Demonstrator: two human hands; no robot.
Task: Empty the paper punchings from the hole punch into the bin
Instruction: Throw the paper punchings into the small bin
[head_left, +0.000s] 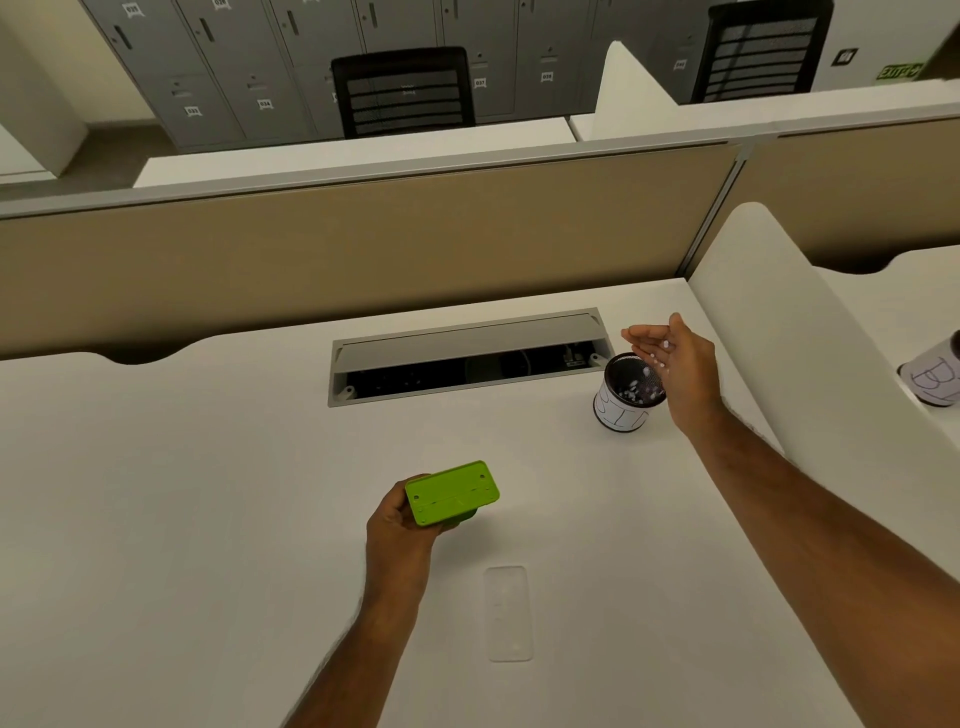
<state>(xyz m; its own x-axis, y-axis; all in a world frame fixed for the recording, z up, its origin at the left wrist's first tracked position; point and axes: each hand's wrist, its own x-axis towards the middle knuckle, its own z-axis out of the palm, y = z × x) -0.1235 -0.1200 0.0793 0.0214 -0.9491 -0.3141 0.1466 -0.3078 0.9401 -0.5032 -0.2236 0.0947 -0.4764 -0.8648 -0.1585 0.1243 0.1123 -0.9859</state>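
Punchings (655, 358) slide from my open right hand (675, 358) tilted above the bin (623, 410); left fingers (441, 525) grip the hole punch (451, 491), next I shake off the rest

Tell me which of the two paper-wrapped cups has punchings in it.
The cup under the right hand, near the cable tray; white punchings show inside. The other cup stands beyond the divider.

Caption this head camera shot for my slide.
Right hand tips paper punchings into small bin; left hand holds green hole punch.
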